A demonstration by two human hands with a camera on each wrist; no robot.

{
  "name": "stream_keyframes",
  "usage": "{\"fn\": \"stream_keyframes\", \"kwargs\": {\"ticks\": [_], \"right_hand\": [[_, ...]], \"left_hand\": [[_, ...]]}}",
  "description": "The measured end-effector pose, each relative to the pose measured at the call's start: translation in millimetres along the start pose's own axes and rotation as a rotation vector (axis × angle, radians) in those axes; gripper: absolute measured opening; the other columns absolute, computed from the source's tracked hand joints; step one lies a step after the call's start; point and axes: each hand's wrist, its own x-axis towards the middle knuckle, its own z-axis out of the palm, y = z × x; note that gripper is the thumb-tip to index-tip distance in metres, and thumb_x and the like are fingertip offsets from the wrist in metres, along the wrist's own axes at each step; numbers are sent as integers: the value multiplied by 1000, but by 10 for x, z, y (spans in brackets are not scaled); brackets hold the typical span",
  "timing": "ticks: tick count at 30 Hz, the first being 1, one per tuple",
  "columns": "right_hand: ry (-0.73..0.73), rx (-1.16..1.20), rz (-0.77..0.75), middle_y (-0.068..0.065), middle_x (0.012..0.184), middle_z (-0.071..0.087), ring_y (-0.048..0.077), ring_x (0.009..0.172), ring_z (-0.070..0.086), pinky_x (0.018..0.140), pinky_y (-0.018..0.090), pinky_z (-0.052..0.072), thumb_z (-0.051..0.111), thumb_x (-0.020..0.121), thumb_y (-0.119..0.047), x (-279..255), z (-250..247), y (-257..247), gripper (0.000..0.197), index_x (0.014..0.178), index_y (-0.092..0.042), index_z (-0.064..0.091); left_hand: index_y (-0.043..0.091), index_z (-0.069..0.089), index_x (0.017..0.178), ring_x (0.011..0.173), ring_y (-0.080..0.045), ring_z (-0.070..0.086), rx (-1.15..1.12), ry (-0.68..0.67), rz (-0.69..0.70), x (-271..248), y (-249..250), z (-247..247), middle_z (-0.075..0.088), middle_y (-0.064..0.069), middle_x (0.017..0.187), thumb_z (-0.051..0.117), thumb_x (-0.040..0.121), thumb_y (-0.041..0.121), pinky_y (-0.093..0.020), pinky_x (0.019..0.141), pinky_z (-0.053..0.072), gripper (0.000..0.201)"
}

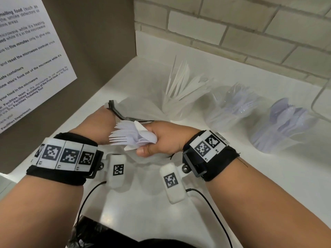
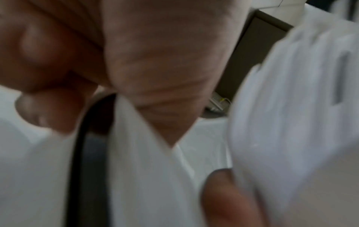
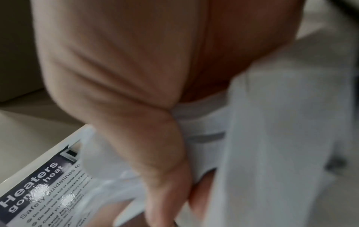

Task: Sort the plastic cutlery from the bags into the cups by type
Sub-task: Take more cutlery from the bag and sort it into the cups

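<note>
In the head view my right hand grips a bundle of white plastic forks and spoons, heads fanned to the left. My left hand is just left of the bundle and pinches the rim of a clear bag with a black strip. The left wrist view shows that pinch on the bag, blurred. Three clear cups stand behind: knives, forks, spoons.
A brown side panel with a printed notice closes the left. A tiled wall runs along the back. A wire rack stands at the far right. Crumpled black plastic lies at the white counter's near edge.
</note>
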Motion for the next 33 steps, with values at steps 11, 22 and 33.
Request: {"fn": "stream_keyframes", "kwargs": {"ticks": [11,22,33], "right_hand": [[182,181,-51,-22,79,60,-6,74,57,75,12,45,70,84,-9,-44,-17,-48,36,113,-21,53],[995,926,-426,8,72,53,22,60,53,63,38,53,57,88,-8,-288,-506,-330,23,108,-6,46],[992,888,-151,7,71,56,20,57,54,58,33,51,59,92,-6,-266,-350,-233,22,112,-7,48]], "left_hand": [[37,55,118,104,-13,52,-244,154,209,-118,113,-174,39,4,128,64,76,-3,-14,78,37,58],[39,42,135,83,-25,55,2,118,-279,-173,-194,-234,20,-5,139,56,82,25,-35,84,47,56],[44,44,79,72,-37,54,27,329,-443,-36,-629,-225,56,-19,98,34,74,70,-51,79,52,29]]}}
